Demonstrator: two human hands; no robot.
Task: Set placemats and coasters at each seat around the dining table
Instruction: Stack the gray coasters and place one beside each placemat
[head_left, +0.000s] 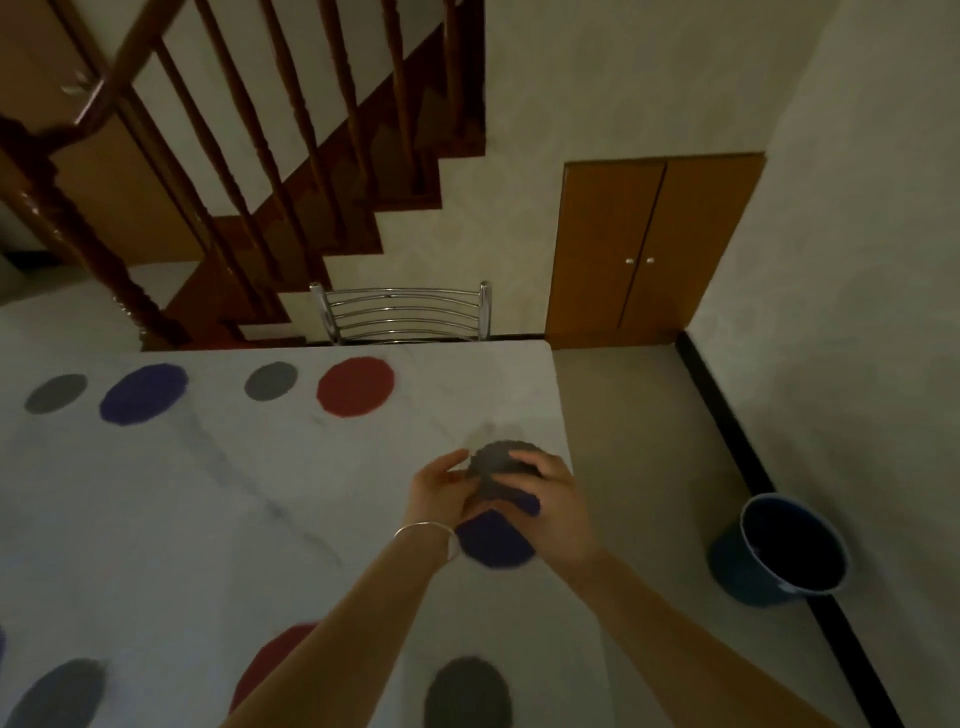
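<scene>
Both hands over bench (156, 519) right edge, left hand (441, 491) and right hand (550, 499) each gripping grey coaster (496, 462), blue placemat (493, 540) beneath, bucket (779, 551) on floor.

No legible text, label, brand, number or sign is showing anywhere in the head view; the picture is dim and blurred, and every surface in it is reading as plain and unmarked.

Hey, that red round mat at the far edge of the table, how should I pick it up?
The red mat lies flat on the table, so there's no raised part to grab. Probably pinch its near rim from your side, thumb on top, fingertips sliding under.
</scene>
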